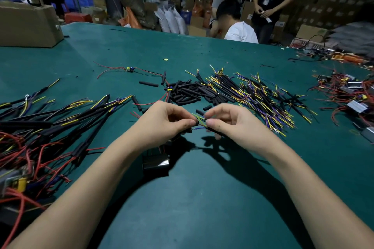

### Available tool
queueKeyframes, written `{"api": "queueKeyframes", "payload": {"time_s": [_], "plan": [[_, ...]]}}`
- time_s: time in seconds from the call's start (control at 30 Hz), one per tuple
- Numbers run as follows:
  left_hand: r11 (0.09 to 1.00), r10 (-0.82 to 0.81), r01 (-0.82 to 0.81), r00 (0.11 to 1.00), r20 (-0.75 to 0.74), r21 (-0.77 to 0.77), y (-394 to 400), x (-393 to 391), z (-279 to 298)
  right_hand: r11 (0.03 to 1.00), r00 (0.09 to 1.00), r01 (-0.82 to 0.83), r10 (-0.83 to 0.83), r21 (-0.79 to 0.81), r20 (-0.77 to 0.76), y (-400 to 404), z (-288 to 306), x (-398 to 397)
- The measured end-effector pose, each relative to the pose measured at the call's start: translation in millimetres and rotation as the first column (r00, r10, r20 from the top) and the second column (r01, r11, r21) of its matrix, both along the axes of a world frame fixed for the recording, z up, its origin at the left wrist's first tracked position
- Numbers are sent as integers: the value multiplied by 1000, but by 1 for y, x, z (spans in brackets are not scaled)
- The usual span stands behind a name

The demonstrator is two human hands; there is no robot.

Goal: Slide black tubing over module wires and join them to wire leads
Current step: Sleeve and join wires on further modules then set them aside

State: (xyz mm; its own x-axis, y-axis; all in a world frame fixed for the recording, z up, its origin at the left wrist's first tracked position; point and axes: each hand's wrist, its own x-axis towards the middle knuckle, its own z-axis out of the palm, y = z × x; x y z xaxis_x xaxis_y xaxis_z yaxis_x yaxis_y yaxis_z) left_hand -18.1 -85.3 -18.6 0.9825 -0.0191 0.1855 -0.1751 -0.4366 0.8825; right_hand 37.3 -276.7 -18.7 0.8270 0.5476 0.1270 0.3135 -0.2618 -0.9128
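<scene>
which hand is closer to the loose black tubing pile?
Left. The left hand sits just below the tubing pile, nearly under its near edge. The right hand is below and to the pile's right, nearer the wire leads.

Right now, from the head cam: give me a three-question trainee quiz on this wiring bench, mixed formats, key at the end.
1. True or false: the loose pile of short black tubing pieces lies on the green table mat beyond both hands.
2. Multiple choice: the heap of black-sleeved leads with yellow and purple ends lies (A) to the person's right of the tubing pile, (B) inside the brown cardboard box, (C) under the left forearm.
3. Fill in: the left hand and right hand pinch thin wire ends between them, above a dark boxy ____ that shows between the forearms.

Key: 1 true; 2 A; 3 module
</scene>
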Motion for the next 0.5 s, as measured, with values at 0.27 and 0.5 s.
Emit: {"api": "queueKeyframes", "payload": {"time_s": [0.27, 0.5], "plan": [[1000, 20, -20, 1000, 1, 4, -1, 0, -1, 991, 999, 47, -44, -129, 21, -8, 3, 0], [998, 61, -63, 996, 62, 24, -9, 2, -5, 994, 999, 29, -26, -103, 33, -3, 2, -2]]}}
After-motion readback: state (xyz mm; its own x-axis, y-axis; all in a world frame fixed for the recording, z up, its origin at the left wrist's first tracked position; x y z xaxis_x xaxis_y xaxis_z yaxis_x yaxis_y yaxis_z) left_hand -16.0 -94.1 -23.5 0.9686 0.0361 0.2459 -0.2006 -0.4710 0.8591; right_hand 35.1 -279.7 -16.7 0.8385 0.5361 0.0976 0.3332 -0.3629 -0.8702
